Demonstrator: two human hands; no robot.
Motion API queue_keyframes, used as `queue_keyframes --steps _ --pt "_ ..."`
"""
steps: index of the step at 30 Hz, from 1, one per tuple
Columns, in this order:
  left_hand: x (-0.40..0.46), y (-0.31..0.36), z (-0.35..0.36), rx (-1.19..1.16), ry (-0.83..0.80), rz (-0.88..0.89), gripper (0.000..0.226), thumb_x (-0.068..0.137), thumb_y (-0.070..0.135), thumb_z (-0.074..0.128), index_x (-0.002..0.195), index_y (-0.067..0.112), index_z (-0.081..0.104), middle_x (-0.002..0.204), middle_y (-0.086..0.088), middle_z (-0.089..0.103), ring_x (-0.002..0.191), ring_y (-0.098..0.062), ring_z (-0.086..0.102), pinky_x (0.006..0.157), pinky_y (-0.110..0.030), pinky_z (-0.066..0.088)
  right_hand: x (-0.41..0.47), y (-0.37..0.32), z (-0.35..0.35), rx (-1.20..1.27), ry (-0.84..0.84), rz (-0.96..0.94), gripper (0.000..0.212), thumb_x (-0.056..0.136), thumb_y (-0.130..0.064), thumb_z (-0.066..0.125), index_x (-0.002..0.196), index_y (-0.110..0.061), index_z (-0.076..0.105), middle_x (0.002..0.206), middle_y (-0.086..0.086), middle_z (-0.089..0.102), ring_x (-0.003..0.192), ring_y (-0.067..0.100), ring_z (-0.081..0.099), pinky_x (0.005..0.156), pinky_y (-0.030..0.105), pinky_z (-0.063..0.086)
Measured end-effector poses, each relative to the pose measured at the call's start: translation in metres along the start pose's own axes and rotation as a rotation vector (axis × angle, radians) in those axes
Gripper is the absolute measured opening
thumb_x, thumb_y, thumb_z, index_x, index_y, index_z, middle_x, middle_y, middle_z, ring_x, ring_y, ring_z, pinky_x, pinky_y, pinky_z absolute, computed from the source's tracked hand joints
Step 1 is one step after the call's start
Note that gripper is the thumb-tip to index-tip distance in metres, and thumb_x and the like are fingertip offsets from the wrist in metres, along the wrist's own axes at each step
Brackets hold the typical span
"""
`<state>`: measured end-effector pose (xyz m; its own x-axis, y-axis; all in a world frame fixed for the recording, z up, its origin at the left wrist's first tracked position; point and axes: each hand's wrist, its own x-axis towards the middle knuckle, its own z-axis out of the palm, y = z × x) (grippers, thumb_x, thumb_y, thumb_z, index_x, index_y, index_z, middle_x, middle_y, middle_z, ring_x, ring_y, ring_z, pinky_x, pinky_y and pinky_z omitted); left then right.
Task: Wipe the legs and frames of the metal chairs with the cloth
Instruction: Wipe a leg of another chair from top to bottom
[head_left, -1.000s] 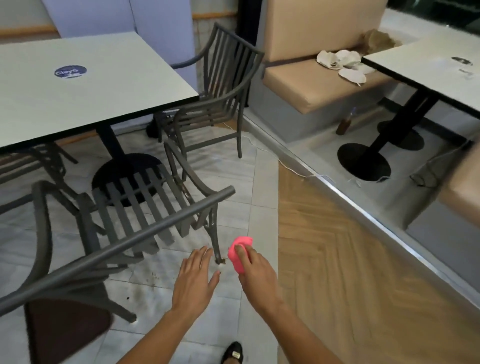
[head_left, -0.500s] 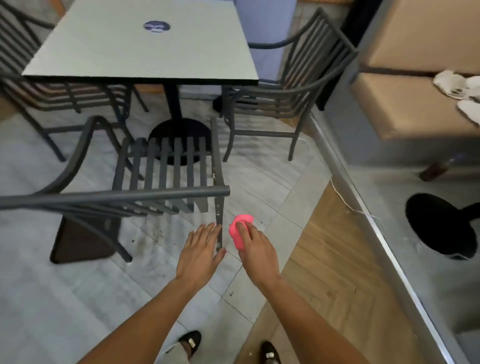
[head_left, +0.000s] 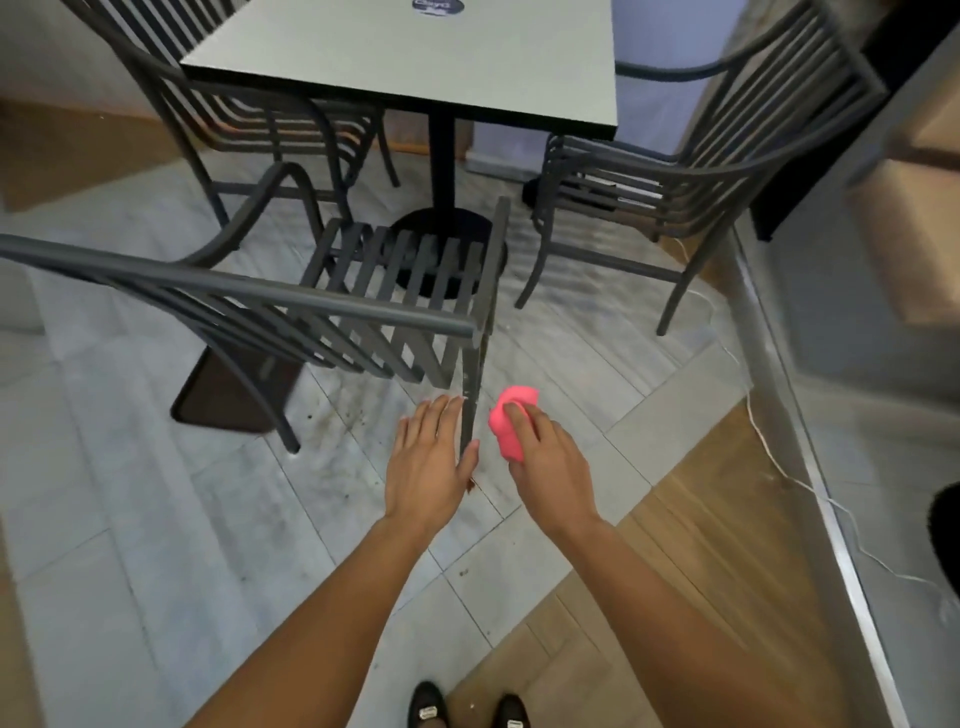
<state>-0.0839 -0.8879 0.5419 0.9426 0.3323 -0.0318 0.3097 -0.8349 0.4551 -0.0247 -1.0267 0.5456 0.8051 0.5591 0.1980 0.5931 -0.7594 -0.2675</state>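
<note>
The soft, light cloth (head_left: 511, 423) bunches in the right hand (head_left: 550, 467)'s closed grip at 3 o'clock of the stiff chair leg (head_left: 470, 410), which the flat-fingered, empty left hand (head_left: 426, 467) steadies.

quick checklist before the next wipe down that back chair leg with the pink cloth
1. Cloth in hand: ok. The right hand grips the pink cloth.
2. Cloth on the leg: not ok. It sits just right of the chair's rear leg, a small gap showing.
3. Left hand clear of the wipe path: not ok. The left hand, fingers straight, lies right beside the leg's lower part.
4. Chair steady: cannot tell. Whether the left hand braces the leg is unclear.
5. Leg needs wiping: ok. Pale specks show on it.
6. Floor by the leg's foot: not ok. Dark debris lies on the tiles.
</note>
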Motion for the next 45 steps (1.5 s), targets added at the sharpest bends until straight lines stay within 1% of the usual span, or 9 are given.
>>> queue_keyframes --steps 6,11,17,23,30,35,37,40,45 --pt "0.022 -0.026 0.026 -0.011 0.082 0.030 0.055 0.097 0.041 0.037 0.147 0.023 0.022 0.154 0.005 0.023 0.144 -0.013 0.014 0.119 -0.035 0.012 0.018 -0.003 0.029 0.083 0.222 0.010 0.066 0.063 0.002 0.076 0.121 -0.011 0.047 0.109 0.012 0.063 0.086 0.028 0.063 0.071 0.038 0.054" --pt "0.040 -0.059 0.079 -0.008 0.145 0.080 0.054 0.096 0.041 0.038 0.145 0.021 0.028 0.152 0.004 0.029 0.142 -0.015 0.019 0.118 -0.037 0.017 0.029 0.009 0.087 0.174 0.293 0.070 0.067 0.066 -0.002 0.075 0.122 -0.015 0.040 0.111 0.014 0.059 0.087 0.029 0.059 0.070 0.039 0.053" --pt "0.079 -0.102 0.161 -0.004 0.367 0.185 0.055 0.093 0.046 0.032 0.142 0.021 0.034 0.150 0.003 0.033 0.141 -0.014 0.020 0.116 -0.035 0.018 0.043 0.044 0.175 0.288 0.385 0.025 0.066 0.072 -0.003 0.067 0.128 -0.020 0.036 0.119 0.010 0.048 0.091 0.024 0.054 0.064 0.038 0.053" --pt "0.129 -0.141 0.227 -0.070 0.621 0.287 0.052 0.093 0.042 0.040 0.140 0.021 0.037 0.152 0.003 0.029 0.142 -0.014 0.019 0.115 -0.037 0.022 0.068 0.077 0.239 0.438 0.632 -0.151 0.060 0.075 -0.004 0.057 0.130 -0.020 0.039 0.127 0.001 0.034 0.106 0.021 0.048 0.076 0.042 0.052" --pt "0.174 -0.162 0.252 -0.129 0.908 0.415 0.044 0.091 0.028 0.055 0.132 0.015 0.049 0.146 -0.004 0.030 0.134 -0.020 0.033 0.105 -0.042 0.040 0.108 0.075 0.238 0.455 0.937 -0.352 0.055 0.076 0.001 0.061 0.130 -0.003 0.048 0.126 0.017 0.043 0.115 0.025 0.047 0.089 0.039 0.048" --pt "0.180 -0.148 0.232 -0.107 1.047 0.533 0.041 0.093 0.024 0.053 0.132 0.013 0.046 0.144 -0.004 0.030 0.137 -0.024 0.030 0.112 -0.036 0.030 0.129 0.060 0.225 0.437 0.969 -0.419 0.052 0.078 -0.006 0.059 0.129 -0.003 0.049 0.128 0.018 0.046 0.117 0.027 0.045 0.094 0.041 0.045" --pt "0.179 -0.139 0.225 -0.114 1.051 0.605 0.042 0.093 0.021 0.052 0.133 0.008 0.045 0.143 -0.005 0.034 0.136 -0.022 0.031 0.115 -0.030 0.024 0.131 0.056 0.224 0.436 0.951 -0.407 0.054 0.077 -0.006 0.060 0.130 -0.004 0.049 0.131 0.017 0.045 0.119 0.027 0.044 0.096 0.041 0.044" --pt "0.175 -0.123 0.226 -0.243 1.005 0.650 0.042 0.093 0.013 0.051 0.133 0.003 0.044 0.140 -0.006 0.042 0.133 -0.014 0.035 0.112 -0.028 0.028 0.133 0.051 0.226 0.430 0.912 -0.395 0.056 0.079 -0.008 0.062 0.132 -0.004 0.046 0.137 0.018 0.041 0.125 0.029 0.041 0.102 0.042 0.041" --pt "0.167 -0.105 0.228 -0.613 0.882 0.524 0.054 0.093 0.005 0.052 0.139 0.023 0.030 0.134 0.017 0.040 0.127 0.003 0.040 0.105 -0.015 0.033 0.136 0.048 0.229 0.403 0.904 -0.377 0.054 0.080 -0.017 0.068 0.130 -0.004 0.050 0.137 0.020 0.040 0.124 0.032 0.043 0.096 0.043 0.047"
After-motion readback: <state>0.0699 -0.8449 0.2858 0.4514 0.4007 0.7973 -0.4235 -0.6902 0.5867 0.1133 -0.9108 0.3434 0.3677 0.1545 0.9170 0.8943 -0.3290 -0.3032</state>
